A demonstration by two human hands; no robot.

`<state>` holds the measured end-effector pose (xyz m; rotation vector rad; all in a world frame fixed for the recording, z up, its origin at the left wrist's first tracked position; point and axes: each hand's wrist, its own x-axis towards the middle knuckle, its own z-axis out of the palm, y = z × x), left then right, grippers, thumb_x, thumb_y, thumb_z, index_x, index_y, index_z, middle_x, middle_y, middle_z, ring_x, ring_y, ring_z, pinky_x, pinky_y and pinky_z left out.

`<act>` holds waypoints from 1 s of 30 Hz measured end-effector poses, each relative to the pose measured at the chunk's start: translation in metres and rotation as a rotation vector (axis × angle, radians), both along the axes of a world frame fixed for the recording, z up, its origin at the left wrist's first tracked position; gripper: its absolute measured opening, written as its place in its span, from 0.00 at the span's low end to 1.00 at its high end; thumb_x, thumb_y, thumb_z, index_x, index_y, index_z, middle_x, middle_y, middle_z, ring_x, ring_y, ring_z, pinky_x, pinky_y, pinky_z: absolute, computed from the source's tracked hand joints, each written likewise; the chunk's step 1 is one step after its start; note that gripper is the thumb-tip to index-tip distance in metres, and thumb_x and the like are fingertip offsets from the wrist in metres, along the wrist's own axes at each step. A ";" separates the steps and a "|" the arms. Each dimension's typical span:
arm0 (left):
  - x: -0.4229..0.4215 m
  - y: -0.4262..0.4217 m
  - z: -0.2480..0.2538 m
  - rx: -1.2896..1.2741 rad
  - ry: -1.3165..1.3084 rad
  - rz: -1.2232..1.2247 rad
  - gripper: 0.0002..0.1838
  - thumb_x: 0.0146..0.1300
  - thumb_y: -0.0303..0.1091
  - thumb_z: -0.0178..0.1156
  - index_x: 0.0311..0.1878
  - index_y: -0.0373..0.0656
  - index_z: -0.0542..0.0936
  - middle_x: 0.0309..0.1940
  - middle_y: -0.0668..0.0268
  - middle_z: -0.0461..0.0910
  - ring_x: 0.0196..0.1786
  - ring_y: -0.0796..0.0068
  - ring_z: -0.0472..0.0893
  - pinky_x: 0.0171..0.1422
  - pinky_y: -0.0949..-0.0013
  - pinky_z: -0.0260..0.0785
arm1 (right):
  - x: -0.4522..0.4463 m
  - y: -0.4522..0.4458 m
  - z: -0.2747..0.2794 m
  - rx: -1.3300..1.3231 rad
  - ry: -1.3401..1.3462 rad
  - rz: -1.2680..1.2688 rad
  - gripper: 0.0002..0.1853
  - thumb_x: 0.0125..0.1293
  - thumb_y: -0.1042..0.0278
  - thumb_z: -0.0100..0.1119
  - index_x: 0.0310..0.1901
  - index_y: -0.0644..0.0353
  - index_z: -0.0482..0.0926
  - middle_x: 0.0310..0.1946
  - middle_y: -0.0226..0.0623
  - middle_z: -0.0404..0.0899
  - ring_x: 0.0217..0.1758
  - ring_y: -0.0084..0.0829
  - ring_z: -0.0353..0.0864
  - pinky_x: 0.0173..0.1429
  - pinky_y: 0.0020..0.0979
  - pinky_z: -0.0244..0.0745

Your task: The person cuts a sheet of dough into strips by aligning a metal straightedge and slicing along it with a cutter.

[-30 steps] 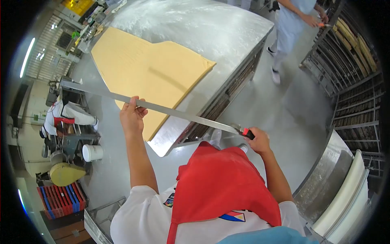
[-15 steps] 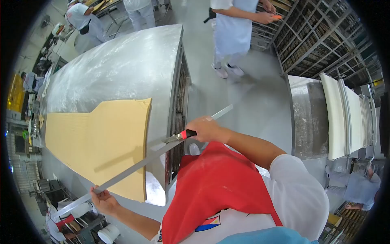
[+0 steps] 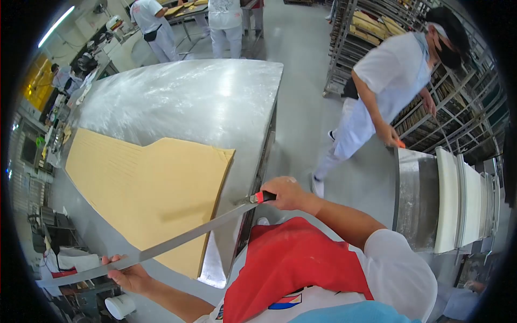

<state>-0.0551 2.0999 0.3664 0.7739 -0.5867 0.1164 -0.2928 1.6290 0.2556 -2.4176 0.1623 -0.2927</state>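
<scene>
A long flat metal straightedge (image 3: 183, 237) slants over the near edge of a pale yellow dough sheet (image 3: 145, 183). My left hand (image 3: 129, 274) grips it near its lower left end, the fingers curled at its edges. My right hand (image 3: 288, 194) is closed around the black and red handle of a cutter (image 3: 263, 197), beside the upper end of the straightedge. Whether this hand also holds the straightedge is hard to make out. The dough lies flat on a metal table (image 3: 215, 91), its right edge cut straight.
A co-worker (image 3: 382, 86) walks at the right, an orange item (image 3: 399, 144) in hand. Tall racks (image 3: 452, 102) stand behind. A machine with a white belt (image 3: 447, 199) is at the right. Other people work at a far table. A white bucket (image 3: 119, 306) stands lower left.
The view has shifted, so the table and dough appear lower and further right. The co-worker has moved right, towards the belt machine. Both my hands keep their holds.
</scene>
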 end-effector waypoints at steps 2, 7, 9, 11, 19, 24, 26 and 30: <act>0.004 0.007 -0.003 -0.059 -0.029 -0.061 0.33 0.73 0.41 0.69 0.74 0.36 0.70 0.57 0.64 0.83 0.59 0.70 0.82 0.68 0.65 0.74 | 0.003 -0.002 0.002 0.002 0.006 0.024 0.13 0.61 0.58 0.72 0.45 0.47 0.83 0.40 0.33 0.85 0.49 0.46 0.84 0.51 0.50 0.76; -0.006 0.007 0.009 -0.063 -0.053 -0.035 0.34 0.74 0.43 0.68 0.75 0.36 0.70 0.57 0.64 0.83 0.57 0.72 0.82 0.67 0.66 0.74 | 0.010 0.002 0.006 -0.006 -0.066 0.044 0.13 0.60 0.58 0.73 0.44 0.48 0.82 0.37 0.34 0.85 0.46 0.47 0.85 0.47 0.50 0.76; -0.014 -0.006 0.020 0.075 -0.015 0.263 0.31 0.76 0.45 0.64 0.72 0.32 0.73 0.58 0.62 0.83 0.54 0.74 0.83 0.61 0.70 0.77 | 0.014 0.001 0.003 0.014 -0.100 0.068 0.13 0.59 0.57 0.73 0.43 0.49 0.82 0.36 0.34 0.84 0.45 0.48 0.85 0.46 0.50 0.76; -0.014 -0.006 0.021 0.134 -0.001 0.347 0.31 0.78 0.45 0.62 0.73 0.31 0.72 0.57 0.61 0.83 0.54 0.75 0.83 0.59 0.71 0.77 | 0.017 0.001 0.001 0.021 -0.105 0.062 0.13 0.59 0.58 0.73 0.43 0.49 0.82 0.36 0.34 0.84 0.45 0.48 0.85 0.46 0.50 0.76; -0.019 -0.018 0.025 0.268 0.053 0.425 0.28 0.83 0.43 0.55 0.74 0.29 0.70 0.51 0.57 0.86 0.48 0.77 0.84 0.49 0.74 0.76 | 0.020 -0.003 0.005 -0.053 -0.162 0.020 0.15 0.56 0.61 0.76 0.44 0.50 0.83 0.34 0.36 0.84 0.41 0.48 0.84 0.42 0.48 0.76; -0.015 -0.025 0.028 0.225 0.130 0.491 0.28 0.82 0.44 0.57 0.73 0.30 0.72 0.49 0.58 0.85 0.41 0.79 0.81 0.44 0.76 0.73 | 0.024 -0.004 0.012 -0.062 -0.057 -0.003 0.12 0.60 0.58 0.70 0.44 0.46 0.83 0.37 0.33 0.85 0.47 0.46 0.85 0.49 0.50 0.76; -0.013 -0.028 0.028 0.238 0.140 0.500 0.27 0.81 0.43 0.57 0.71 0.31 0.73 0.49 0.58 0.86 0.39 0.79 0.82 0.43 0.76 0.75 | 0.023 -0.003 0.011 -0.045 -0.060 0.001 0.12 0.60 0.58 0.70 0.45 0.45 0.83 0.37 0.34 0.85 0.48 0.46 0.85 0.50 0.50 0.76; -0.001 -0.027 0.017 0.331 0.244 0.538 0.21 0.81 0.41 0.57 0.65 0.34 0.78 0.47 0.59 0.86 0.35 0.80 0.83 0.37 0.77 0.79 | 0.020 0.000 0.010 -0.060 0.029 0.004 0.15 0.57 0.63 0.73 0.46 0.46 0.84 0.38 0.32 0.86 0.47 0.45 0.85 0.48 0.48 0.77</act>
